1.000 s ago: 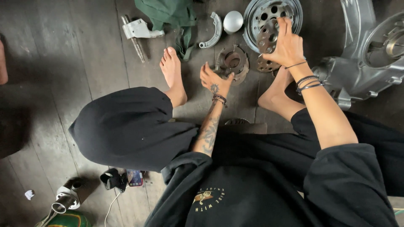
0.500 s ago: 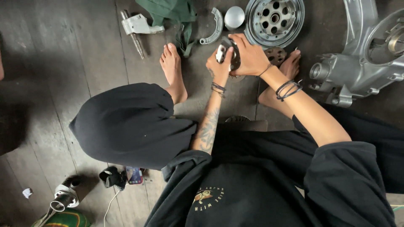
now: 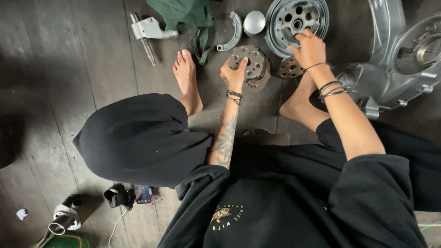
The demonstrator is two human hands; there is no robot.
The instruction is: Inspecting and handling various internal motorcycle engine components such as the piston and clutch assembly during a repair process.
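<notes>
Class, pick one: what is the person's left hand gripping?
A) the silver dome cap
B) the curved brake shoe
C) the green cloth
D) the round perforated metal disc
D: the left hand grips the disc, while the cloth, cap and shoe lie untouched on the floor.

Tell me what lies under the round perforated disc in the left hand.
Under the perforated disc, held by the left hand, a darker round part shows at its lower right edge, resting on the wooden floor. The rest underneath is covered.

Dark, worn wooden floor planks [image 3: 69,92] run lengthwise underfoot, grey with grime. Soft daylight falls from above, leaving a deep shadow [image 3: 14,138] pooled at the left edge.
</notes>
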